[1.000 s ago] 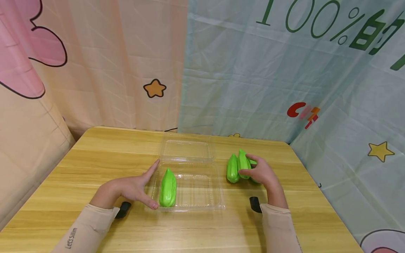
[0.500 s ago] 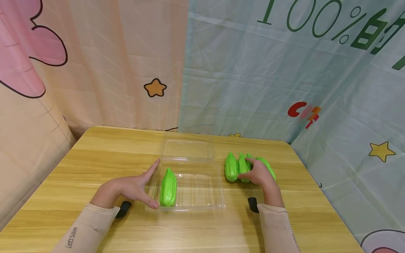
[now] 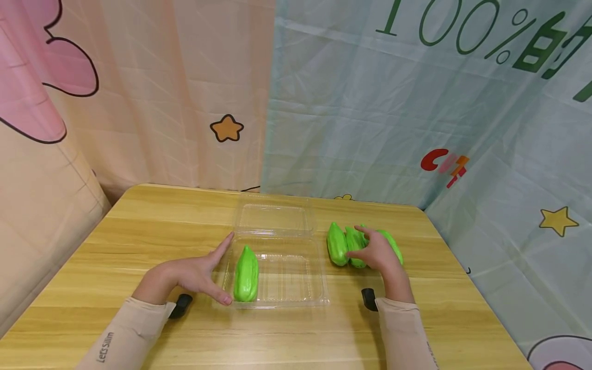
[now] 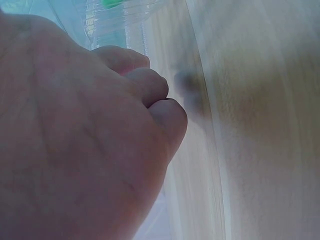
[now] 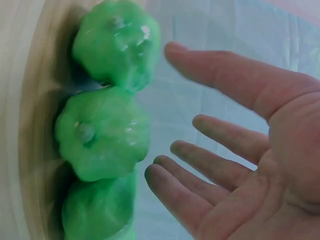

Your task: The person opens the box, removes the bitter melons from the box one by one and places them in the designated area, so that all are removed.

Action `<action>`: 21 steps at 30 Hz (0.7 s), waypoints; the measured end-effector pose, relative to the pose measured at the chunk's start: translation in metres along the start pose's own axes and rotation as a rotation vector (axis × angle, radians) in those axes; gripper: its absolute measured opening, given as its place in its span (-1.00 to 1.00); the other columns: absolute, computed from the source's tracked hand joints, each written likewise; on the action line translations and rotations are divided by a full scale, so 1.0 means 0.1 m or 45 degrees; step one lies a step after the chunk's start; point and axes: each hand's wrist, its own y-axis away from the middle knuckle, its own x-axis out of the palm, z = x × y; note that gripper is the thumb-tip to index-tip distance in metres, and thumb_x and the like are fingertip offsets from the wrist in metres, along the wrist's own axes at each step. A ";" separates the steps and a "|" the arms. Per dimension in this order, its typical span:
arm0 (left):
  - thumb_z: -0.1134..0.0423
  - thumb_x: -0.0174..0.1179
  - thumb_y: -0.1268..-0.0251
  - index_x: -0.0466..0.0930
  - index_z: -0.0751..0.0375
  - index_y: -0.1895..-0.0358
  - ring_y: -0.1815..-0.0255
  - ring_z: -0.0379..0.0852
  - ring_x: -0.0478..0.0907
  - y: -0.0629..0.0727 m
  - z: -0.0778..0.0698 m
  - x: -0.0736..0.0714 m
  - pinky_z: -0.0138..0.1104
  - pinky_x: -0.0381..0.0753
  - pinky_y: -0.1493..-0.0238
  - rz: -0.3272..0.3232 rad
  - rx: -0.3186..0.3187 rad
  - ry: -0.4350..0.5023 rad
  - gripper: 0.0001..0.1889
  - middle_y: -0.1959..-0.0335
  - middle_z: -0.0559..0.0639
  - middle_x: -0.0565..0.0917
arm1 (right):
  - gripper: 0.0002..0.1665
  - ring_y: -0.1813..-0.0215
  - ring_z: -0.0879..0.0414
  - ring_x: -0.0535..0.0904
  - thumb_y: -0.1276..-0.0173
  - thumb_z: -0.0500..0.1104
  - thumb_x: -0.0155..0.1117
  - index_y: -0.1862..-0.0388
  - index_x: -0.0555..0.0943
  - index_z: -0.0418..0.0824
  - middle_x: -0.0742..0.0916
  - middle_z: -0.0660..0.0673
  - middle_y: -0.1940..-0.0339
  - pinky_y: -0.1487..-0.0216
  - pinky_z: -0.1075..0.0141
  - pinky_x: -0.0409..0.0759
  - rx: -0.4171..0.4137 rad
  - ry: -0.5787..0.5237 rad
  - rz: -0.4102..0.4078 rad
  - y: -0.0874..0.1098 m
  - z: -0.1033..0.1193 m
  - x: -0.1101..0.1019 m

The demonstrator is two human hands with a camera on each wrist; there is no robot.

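At the left side of a clear plastic clamshell box [image 3: 291,300], my left hand [image 3: 191,275] spreads thumb and index finger along the wall. Its other fingers [image 4: 167,120] bend over the wood in the left wrist view. One bright green ribbed gourd [image 3: 246,277] lies lengthwise inside the box, at the left. Over a row of several similar gourds [image 3: 336,246] to the right hovers my right hand [image 3: 381,252], thumb and fingers apart. In the right wrist view a gap shows between those fingers and the middle gourd [image 5: 102,132]. The hand partly hides the row.
Behind the box its clear lid [image 3: 273,221] lies folded back on the wooden table [image 3: 162,221]. Printed curtains [image 3: 351,113] hang right behind the table's far edge and along both sides. A black strap piece [image 3: 369,299] sits at the right wrist, another at the left.
My right hand has shifted slightly left and let go of the gourd it held, which stands lower among the row now. The left hand and box have stayed put.
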 end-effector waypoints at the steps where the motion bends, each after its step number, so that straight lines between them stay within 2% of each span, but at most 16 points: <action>1: -0.12 0.58 0.04 -0.75 0.02 -0.55 -0.51 0.56 -0.38 0.00 0.00 0.00 0.41 -0.15 -0.36 0.000 0.000 -0.001 0.55 -0.59 0.37 -0.48 | -0.02 -0.43 -0.40 0.29 -0.22 -0.14 0.55 -0.54 0.29 -0.32 0.38 -0.51 -0.44 -0.25 -0.20 0.44 -0.007 -0.023 -0.004 0.00 0.01 0.00; 8: -0.13 0.58 0.05 -0.76 0.02 -0.55 -0.50 0.59 -0.38 0.00 -0.01 0.00 0.43 -0.15 -0.35 0.004 0.009 0.001 0.56 -0.58 0.39 -0.47 | -0.02 -0.46 -0.36 0.28 -0.24 -0.09 0.55 -0.55 0.29 -0.25 0.35 -0.38 -0.51 -0.29 -0.16 0.43 -0.100 -0.181 -0.019 0.03 0.08 -0.02; 14: -0.12 0.59 0.04 -0.76 0.04 -0.55 -0.50 0.57 -0.40 0.00 -0.01 0.00 0.42 -0.16 -0.35 0.009 0.017 0.004 0.56 -0.58 0.38 -0.49 | -0.05 -0.44 -0.35 0.32 -0.25 -0.11 0.55 -0.54 0.31 -0.24 0.36 -0.31 -0.52 -0.29 -0.09 0.46 -0.189 -0.351 0.014 0.07 0.18 0.01; 21: -0.09 0.59 0.04 -0.75 0.03 -0.55 -0.51 0.55 -0.41 0.00 0.00 0.00 0.41 -0.17 -0.37 0.005 0.018 0.005 0.55 -0.58 0.36 -0.49 | -0.08 -0.42 -0.31 0.37 -0.24 -0.10 0.55 -0.52 0.35 -0.23 0.42 -0.27 -0.50 -0.28 -0.09 0.47 -0.286 -0.454 0.068 0.10 0.31 0.09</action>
